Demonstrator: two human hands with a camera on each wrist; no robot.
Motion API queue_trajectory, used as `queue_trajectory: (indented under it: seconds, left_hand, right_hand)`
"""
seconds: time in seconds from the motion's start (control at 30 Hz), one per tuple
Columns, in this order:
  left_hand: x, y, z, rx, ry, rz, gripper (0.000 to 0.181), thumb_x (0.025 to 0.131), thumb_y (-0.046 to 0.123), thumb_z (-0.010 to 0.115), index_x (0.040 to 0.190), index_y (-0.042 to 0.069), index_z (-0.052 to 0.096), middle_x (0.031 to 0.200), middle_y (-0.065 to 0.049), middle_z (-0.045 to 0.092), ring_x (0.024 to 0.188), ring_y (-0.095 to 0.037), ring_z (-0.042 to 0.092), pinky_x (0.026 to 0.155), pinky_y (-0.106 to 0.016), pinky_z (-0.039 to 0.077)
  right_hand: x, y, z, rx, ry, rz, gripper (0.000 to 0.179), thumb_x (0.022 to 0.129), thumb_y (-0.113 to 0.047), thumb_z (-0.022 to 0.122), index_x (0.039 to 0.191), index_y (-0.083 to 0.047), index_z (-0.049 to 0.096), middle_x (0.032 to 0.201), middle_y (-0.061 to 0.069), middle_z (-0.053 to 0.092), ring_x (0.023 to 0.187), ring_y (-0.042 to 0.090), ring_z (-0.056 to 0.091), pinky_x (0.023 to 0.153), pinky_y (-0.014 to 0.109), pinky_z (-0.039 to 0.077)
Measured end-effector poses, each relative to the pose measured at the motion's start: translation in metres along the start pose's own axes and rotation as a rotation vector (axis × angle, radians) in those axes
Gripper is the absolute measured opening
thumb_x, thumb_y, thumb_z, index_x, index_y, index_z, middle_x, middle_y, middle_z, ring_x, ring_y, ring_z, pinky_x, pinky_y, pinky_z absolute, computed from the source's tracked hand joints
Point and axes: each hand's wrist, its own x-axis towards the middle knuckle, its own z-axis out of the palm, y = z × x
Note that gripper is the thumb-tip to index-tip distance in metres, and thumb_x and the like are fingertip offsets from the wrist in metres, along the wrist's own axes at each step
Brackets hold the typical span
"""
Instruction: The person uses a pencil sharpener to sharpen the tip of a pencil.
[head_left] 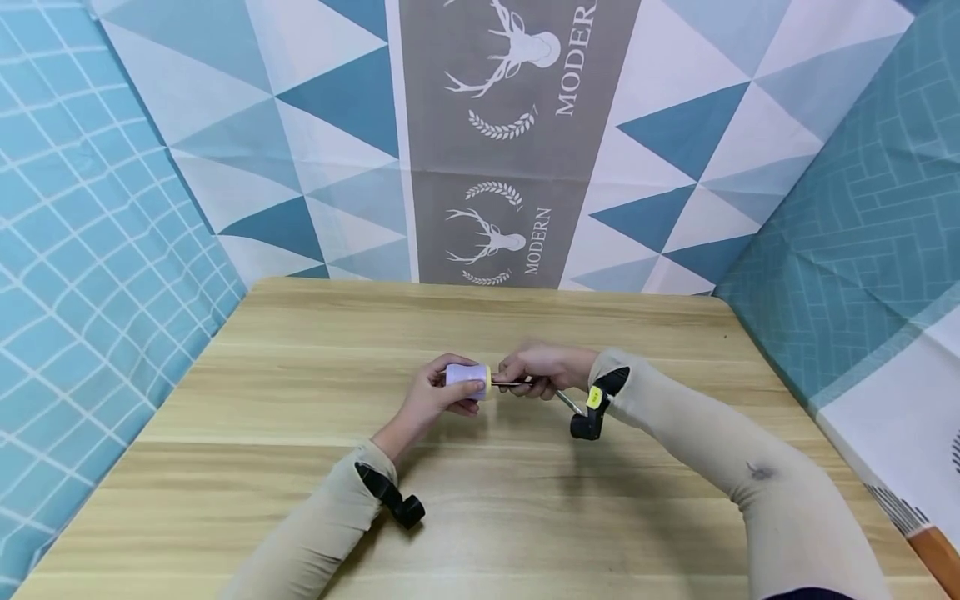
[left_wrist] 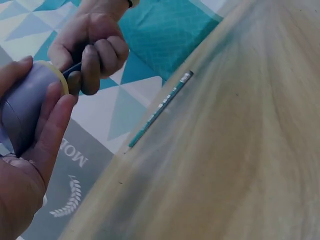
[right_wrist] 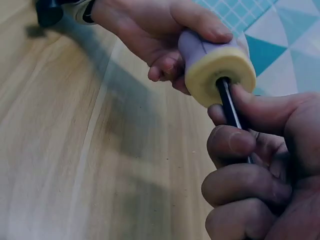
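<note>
My left hand [head_left: 442, 390] grips a lavender pencil sharpener [head_left: 463, 381] with a pale yellow end, its fingers and thumb wrapped around the body. The right wrist view shows a round hole in that yellow end [right_wrist: 207, 80]. A dark pencil [right_wrist: 228, 102] stands in the hole, its front end hidden inside. My right hand [head_left: 540, 368] holds the pencil close to the sharpener, with thumb and curled fingers around it. Its back end is covered by the palm.
A second pencil, teal with pale markings [left_wrist: 160, 111], lies on the wooden table [head_left: 480, 508], partly behind the right wrist camera [head_left: 587, 425] in the head view. Patterned cloths [head_left: 322, 125] hang behind the table and at both sides.
</note>
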Motion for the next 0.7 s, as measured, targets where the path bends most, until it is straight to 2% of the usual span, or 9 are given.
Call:
queue_trajectory:
  seconds: [0.03, 0.1, 0.17, 0.23, 0.33, 0.4, 0.47, 0.6, 0.7]
  left_hand:
    - [0.000, -0.002, 0.000, -0.002, 0.000, 0.002, 0.040, 0.086, -0.001, 0.071, 0.122, -0.010, 0.055, 0.088, -0.015, 0.065, 0.060, -0.023, 0.069, 0.062, -0.044, 0.063]
    - [0.001, -0.008, 0.000, -0.032, 0.015, 0.001, 0.040, 0.088, 0.000, 0.068, 0.123, -0.011, 0.053, 0.086, -0.014, 0.066, 0.059, -0.021, 0.069, 0.061, -0.042, 0.063]
    - [0.003, -0.014, 0.001, -0.086, 0.039, -0.021, 0.039, 0.090, 0.001, 0.066, 0.124, -0.011, 0.052, 0.086, -0.015, 0.065, 0.059, -0.020, 0.069, 0.060, -0.039, 0.063]
    - [0.004, -0.018, 0.002, -0.148, 0.065, -0.065, 0.037, 0.092, 0.002, 0.063, 0.125, -0.008, 0.052, 0.088, -0.015, 0.063, 0.059, -0.020, 0.069, 0.061, -0.037, 0.063]
    - [0.004, -0.021, 0.002, -0.226, 0.097, -0.137, 0.028, 0.095, 0.005, 0.060, 0.122, 0.000, 0.056, 0.090, -0.017, 0.061, 0.059, -0.020, 0.068, 0.061, -0.035, 0.063]
    - [0.003, -0.022, 0.002, -0.254, 0.110, -0.162, 0.023, 0.096, 0.006, 0.059, 0.119, 0.006, 0.058, 0.086, -0.016, 0.062, 0.057, -0.019, 0.067, 0.059, -0.034, 0.062]
    - [0.002, -0.023, 0.002, -0.268, 0.121, -0.172, 0.018, 0.097, 0.008, 0.058, 0.114, 0.010, 0.060, 0.079, -0.015, 0.063, 0.054, -0.018, 0.066, 0.055, -0.033, 0.062]
    - [0.004, -0.023, 0.003, -0.286, 0.128, -0.183, 0.013, 0.096, 0.010, 0.059, 0.108, 0.014, 0.062, 0.069, -0.014, 0.064, 0.049, -0.016, 0.063, 0.050, -0.030, 0.060]
    - [0.006, -0.022, 0.004, -0.299, 0.122, -0.195, 0.012, 0.096, 0.012, 0.060, 0.107, 0.016, 0.063, 0.069, -0.013, 0.064, 0.049, -0.015, 0.063, 0.049, -0.028, 0.059]
  right_hand:
    - [-0.001, 0.002, -0.001, 0.002, -0.008, -0.008, 0.021, 0.099, -0.020, 0.055, 0.086, -0.004, 0.052, 0.059, -0.001, 0.041, 0.043, 0.005, 0.025, 0.037, 0.018, 0.018]
    - [-0.004, 0.006, 0.000, -0.001, 0.036, -0.079, 0.018, 0.098, -0.019, 0.058, 0.093, -0.001, 0.056, 0.061, 0.001, 0.047, 0.044, 0.007, 0.028, 0.039, 0.019, 0.020]
    - [-0.009, 0.010, 0.000, -0.064, 0.113, -0.212, 0.016, 0.096, -0.015, 0.062, 0.099, 0.001, 0.061, 0.065, 0.003, 0.055, 0.046, 0.008, 0.033, 0.041, 0.021, 0.025]
    - [-0.013, 0.015, 0.001, -0.218, 0.218, -0.389, 0.014, 0.093, -0.012, 0.067, 0.102, -0.001, 0.067, 0.074, 0.003, 0.064, 0.052, 0.008, 0.045, 0.046, 0.021, 0.036]
    - [-0.013, 0.025, 0.003, -0.596, 0.361, -0.695, 0.012, 0.090, -0.006, 0.070, 0.101, -0.003, 0.070, 0.087, 0.003, 0.070, 0.070, 0.010, 0.060, 0.062, 0.024, 0.052]
    - [-0.011, 0.032, 0.006, -0.873, 0.455, -0.884, 0.012, 0.090, -0.005, 0.070, 0.102, -0.004, 0.069, 0.092, 0.002, 0.070, 0.079, 0.012, 0.064, 0.071, 0.026, 0.056]
    - [-0.006, 0.039, 0.007, -1.142, 0.523, -1.028, 0.011, 0.093, -0.003, 0.063, 0.104, -0.004, 0.066, 0.089, 0.003, 0.066, 0.077, 0.015, 0.063, 0.065, 0.026, 0.056]
    - [0.002, 0.044, 0.005, -1.626, 0.688, -1.210, 0.017, 0.097, -0.004, 0.046, 0.106, -0.007, 0.060, 0.084, 0.002, 0.057, 0.064, 0.014, 0.053, 0.047, 0.022, 0.047]
    - [0.005, 0.043, 0.000, -1.840, 0.800, -1.303, 0.022, 0.099, -0.007, 0.036, 0.102, -0.010, 0.057, 0.080, 0.001, 0.053, 0.055, 0.013, 0.046, 0.043, 0.022, 0.039]
